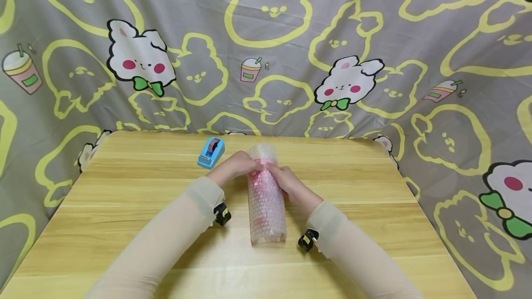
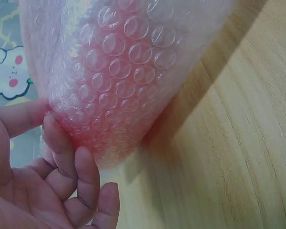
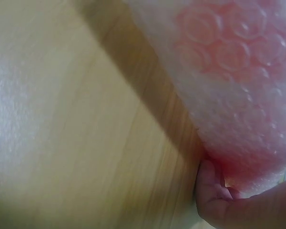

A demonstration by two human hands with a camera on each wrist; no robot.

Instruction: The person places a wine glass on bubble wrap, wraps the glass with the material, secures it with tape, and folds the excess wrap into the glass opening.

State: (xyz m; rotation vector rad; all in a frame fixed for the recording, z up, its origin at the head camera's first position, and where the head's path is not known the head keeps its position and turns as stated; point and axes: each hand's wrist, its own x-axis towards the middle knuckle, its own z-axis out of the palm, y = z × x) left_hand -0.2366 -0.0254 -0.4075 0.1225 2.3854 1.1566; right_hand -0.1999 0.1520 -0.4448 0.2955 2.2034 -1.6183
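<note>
A long roll of bubble wrap [image 1: 267,211] lies on the table, pointing away from me, with pink-red showing through its layers. My left hand [image 1: 240,164] comes over its far part from the left. In the left wrist view, that hand's thumb and forefinger [image 2: 57,138] pinch the wrap at its edge, while the other fingers curl loosely beside it. From the right, my right hand [image 1: 292,184] holds the same far part, thumb on top near the left fingertips. Its bent fingers [image 3: 207,186] lie against the roll's side close to the table in the right wrist view.
A blue tape dispenser [image 1: 211,152] with a tape roll in it stands at the back, left of the bubble wrap. The wooden table [image 1: 353,253] ends at a grey patterned curtain [image 1: 287,22] behind and on both sides.
</note>
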